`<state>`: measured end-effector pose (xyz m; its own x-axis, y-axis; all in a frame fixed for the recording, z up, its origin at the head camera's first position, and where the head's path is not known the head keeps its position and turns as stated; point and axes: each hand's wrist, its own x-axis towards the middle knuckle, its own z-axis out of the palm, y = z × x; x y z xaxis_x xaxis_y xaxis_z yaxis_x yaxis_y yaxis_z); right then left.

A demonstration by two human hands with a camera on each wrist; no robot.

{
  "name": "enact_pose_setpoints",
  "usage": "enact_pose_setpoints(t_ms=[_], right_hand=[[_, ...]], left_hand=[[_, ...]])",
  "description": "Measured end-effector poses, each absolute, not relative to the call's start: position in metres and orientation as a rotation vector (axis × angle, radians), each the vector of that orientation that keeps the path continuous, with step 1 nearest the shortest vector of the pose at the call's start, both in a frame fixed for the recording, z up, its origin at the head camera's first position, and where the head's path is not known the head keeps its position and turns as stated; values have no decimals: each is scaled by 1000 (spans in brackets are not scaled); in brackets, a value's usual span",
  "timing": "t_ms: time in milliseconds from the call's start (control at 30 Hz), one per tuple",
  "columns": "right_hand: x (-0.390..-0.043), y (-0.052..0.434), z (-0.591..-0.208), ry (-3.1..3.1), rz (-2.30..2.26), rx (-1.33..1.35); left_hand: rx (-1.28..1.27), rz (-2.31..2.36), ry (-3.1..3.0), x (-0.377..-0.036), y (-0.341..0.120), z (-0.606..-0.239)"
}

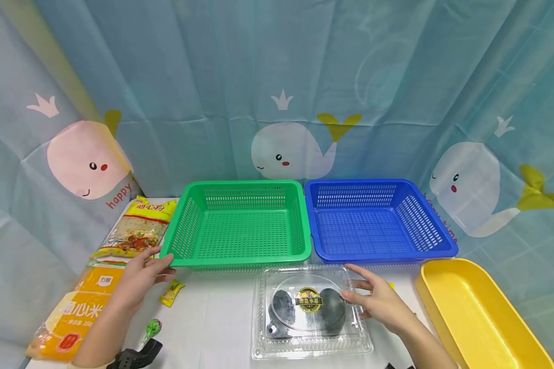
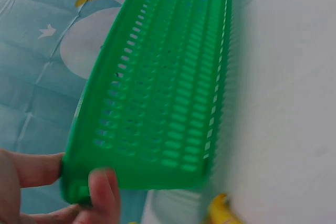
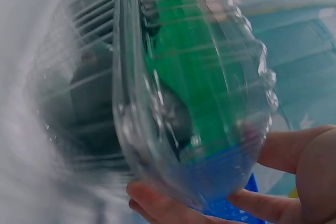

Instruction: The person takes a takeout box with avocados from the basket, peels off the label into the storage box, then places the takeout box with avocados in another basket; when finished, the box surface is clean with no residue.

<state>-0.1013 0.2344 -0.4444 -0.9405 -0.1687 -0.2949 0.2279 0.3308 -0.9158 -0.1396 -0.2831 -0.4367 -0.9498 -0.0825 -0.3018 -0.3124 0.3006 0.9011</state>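
My left hand [image 1: 165,267] grips the front left corner of an empty green mesh basket [image 1: 189,225] on the white table. In the left wrist view, the thumb and fingers of that hand [image 2: 73,179] pinch the green basket's [image 2: 157,103] corner rim. My right hand [image 1: 353,284] holds the right edge of a clear plastic clamshell box [image 1: 304,312] with two dark round items and a round label inside. The right wrist view shows the clear box [image 3: 184,103] up close, with the fingers [image 3: 173,208] and thumb of my right hand [image 3: 252,192] on either side of its edge.
An empty blue basket [image 1: 448,241] stands against the green one's right side. A yellow tray [image 1: 489,348] lies at the right. Two noodle bags [image 1: 136,230] [image 1: 78,312], a small yellow packet [image 1: 172,293] and a green lollipop [image 1: 151,330] lie at the left. A whale-print curtain hangs behind.
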Motion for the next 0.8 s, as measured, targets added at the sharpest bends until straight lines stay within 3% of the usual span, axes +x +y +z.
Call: enact_pose_setpoints(t_ms=[133,367,467,667,800], right_hand=[[-99,236,-437,2333,-1574,28],[-96,243,-419,2544,-1406,-68],[-97,243,-409,2674,-1289,-77],[-99,236,-395,2686,-1369,-166],[-103,226,-395,2611,-1460,-243]], left_hand=[[-427,1389,2698,-136,-278,-423],[-444,1388,3219,-121,-246,-405],[-198,1394,3381,-116,-231,-398],[668,1340,3346,-112,-197,-389],[785,1328,3054,-112,-176,-391]])
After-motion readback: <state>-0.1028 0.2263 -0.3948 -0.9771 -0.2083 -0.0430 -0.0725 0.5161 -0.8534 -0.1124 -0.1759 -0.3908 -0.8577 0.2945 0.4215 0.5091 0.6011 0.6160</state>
